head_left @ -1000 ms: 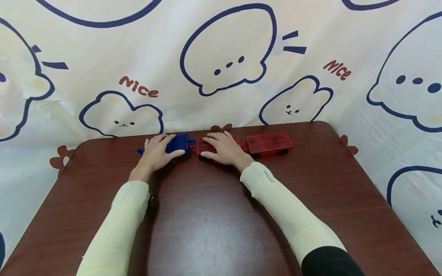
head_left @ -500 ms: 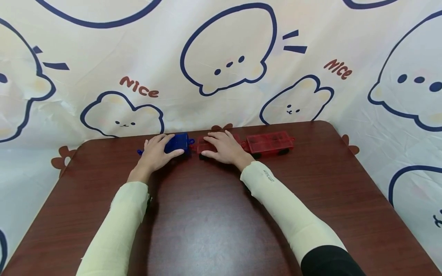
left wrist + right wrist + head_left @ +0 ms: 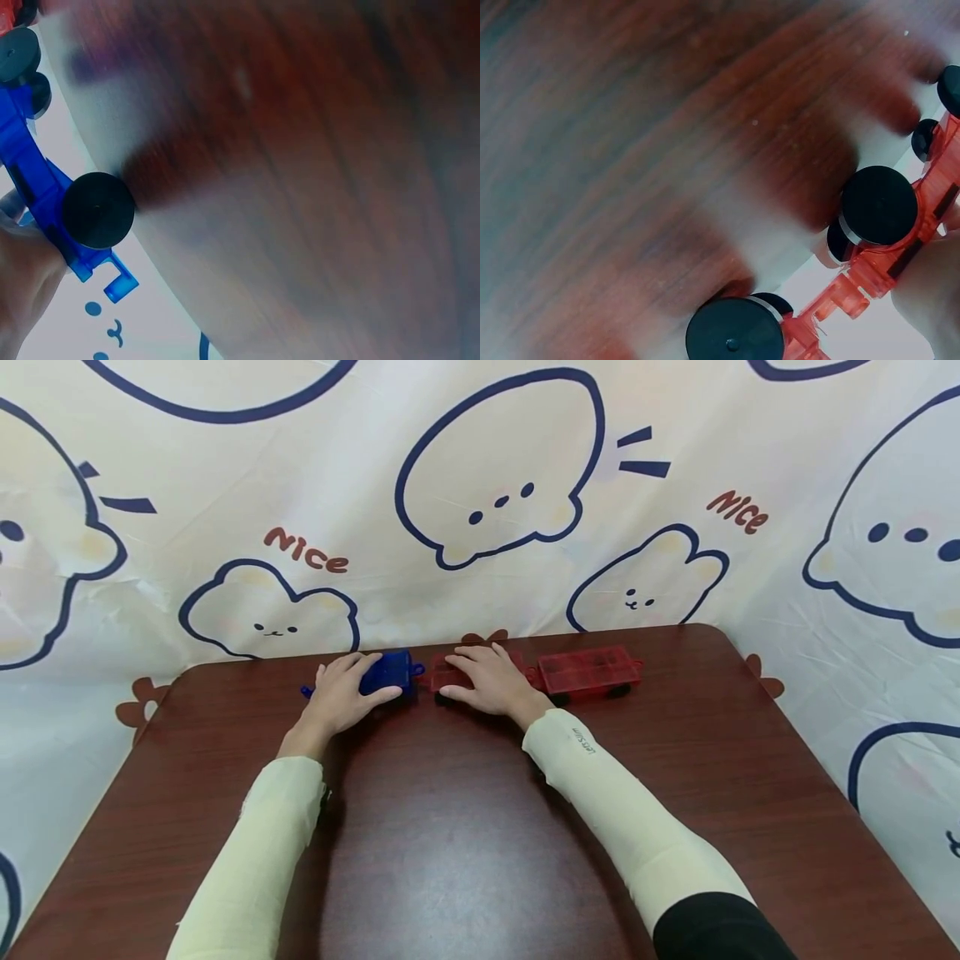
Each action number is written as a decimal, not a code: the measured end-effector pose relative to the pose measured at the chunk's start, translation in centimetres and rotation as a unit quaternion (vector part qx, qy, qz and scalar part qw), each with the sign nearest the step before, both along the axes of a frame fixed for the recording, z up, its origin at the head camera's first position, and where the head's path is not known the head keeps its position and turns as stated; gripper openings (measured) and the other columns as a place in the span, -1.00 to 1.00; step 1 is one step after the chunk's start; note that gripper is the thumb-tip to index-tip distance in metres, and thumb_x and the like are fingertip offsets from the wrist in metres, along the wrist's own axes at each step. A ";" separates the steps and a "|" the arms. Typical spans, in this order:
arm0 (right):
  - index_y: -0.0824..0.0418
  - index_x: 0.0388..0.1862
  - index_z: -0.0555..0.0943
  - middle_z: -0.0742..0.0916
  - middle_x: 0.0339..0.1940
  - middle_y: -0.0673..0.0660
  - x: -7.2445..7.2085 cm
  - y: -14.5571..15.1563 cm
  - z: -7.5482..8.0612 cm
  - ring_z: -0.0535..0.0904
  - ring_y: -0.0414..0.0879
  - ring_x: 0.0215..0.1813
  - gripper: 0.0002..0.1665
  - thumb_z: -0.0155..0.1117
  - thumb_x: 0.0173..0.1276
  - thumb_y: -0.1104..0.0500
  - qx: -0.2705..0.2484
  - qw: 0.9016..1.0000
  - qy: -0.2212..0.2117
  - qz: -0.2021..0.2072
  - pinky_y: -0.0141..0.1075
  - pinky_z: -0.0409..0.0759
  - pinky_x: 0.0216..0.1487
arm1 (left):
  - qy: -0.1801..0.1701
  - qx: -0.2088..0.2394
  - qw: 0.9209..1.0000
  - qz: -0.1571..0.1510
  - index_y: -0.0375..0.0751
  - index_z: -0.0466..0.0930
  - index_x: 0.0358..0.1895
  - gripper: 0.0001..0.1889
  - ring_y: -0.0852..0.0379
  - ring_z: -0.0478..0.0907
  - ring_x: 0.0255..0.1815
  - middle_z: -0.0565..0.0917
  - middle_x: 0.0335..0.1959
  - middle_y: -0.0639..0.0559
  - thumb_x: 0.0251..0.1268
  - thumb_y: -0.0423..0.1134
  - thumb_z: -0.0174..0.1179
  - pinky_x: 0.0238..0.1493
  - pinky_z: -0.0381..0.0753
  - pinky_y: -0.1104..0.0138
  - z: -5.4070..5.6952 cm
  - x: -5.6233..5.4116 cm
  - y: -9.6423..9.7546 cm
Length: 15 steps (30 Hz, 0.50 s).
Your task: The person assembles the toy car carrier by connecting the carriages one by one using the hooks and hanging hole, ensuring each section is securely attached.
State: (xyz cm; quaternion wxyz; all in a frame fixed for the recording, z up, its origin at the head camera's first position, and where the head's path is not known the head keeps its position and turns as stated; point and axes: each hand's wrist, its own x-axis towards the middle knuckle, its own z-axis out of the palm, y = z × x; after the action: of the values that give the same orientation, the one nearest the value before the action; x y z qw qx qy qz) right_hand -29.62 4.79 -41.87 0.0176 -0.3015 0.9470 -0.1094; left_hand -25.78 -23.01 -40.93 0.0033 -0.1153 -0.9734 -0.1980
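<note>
The left hand (image 3: 341, 693) lies over the left part of the blue car (image 3: 388, 672), its thumb on the near side and its other fingers toward the far side, so that it appears to grip the car across the width. The right hand (image 3: 491, 681) is in a similar manner on the middle red car (image 3: 441, 673): the fingers are slightly apart and reach over it from the right, the thumb lies along the near side, and I judge that it holds this car. How firm the grips are, I cannot tell.

All cars stand at the far edge of the table (image 3: 420, 835), their long axes running left to right, nearly in one line. The important relation is the joint between the hands: the blue loop (image 3: 417, 669) at the right end of the blue car lies just beside the left end of the middle red car. Whether they are hooked together, the pictures do not show. Both hands are close to this place. The right red car (image 3: 591, 671) is farther right, nearer to the right hand, and neither hand touches it.
</note>
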 end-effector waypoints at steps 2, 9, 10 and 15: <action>0.01 0.58 0.33 0.37 0.57 0.06 -0.1 0.0 0.0 0.16 -0.04 0.60 -0.10 -0.04 0.47 -0.47 -0.002 1.000 -0.002 -0.002 0.10 -0.11 0.59 | 0.000 0.000 1.000 0.001 -0.22 0.24 0.55 -0.05 -0.40 0.08 0.53 0.27 0.48 -0.37 0.32 0.41 0.13 0.44 -0.21 -0.40 0.0 0.0 0.0; 0.02 0.58 0.33 0.38 0.57 0.08 -0.3 0.1 -0.2 0.15 0.00 0.60 -0.11 -0.02 0.47 -0.46 -0.006 1.000 0.003 0.007 0.11 -0.11 0.59 | -0.002 -0.006 1.000 -0.002 -0.21 0.24 0.56 -0.04 -0.39 0.07 0.53 0.27 0.48 -0.35 0.31 0.42 0.13 0.44 -0.24 -0.40 -0.4 -0.1 -0.2; 0.02 0.58 0.33 0.38 0.57 0.09 -0.3 0.1 -0.2 0.15 0.01 0.60 -0.11 -0.02 0.48 -0.45 -0.006 1.000 0.004 0.007 0.11 -0.11 0.59 | -0.003 -0.006 1.000 -0.003 -0.21 0.24 0.56 -0.04 -0.39 0.07 0.53 0.27 0.48 -0.35 0.30 0.42 0.13 0.44 -0.24 -0.40 -0.4 -0.2 -0.2; 0.03 0.58 0.33 0.38 0.57 0.08 -0.3 0.2 -0.1 0.16 0.01 0.60 -0.12 -0.02 0.48 -0.45 -0.007 1.000 0.004 0.007 0.11 -0.10 0.59 | -0.003 -0.010 1.000 -0.004 -0.21 0.25 0.55 -0.04 -0.40 0.08 0.52 0.28 0.47 -0.35 0.30 0.41 0.15 0.44 -0.24 -0.40 -0.4 -0.1 -0.3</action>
State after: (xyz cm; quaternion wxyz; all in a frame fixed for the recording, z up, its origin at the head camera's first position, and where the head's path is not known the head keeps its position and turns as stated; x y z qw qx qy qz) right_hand -29.96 4.98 -42.02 0.0122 -0.3091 0.9441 -0.1142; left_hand -25.92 -23.28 -41.36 -0.0021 -0.1188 -0.9747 -0.1891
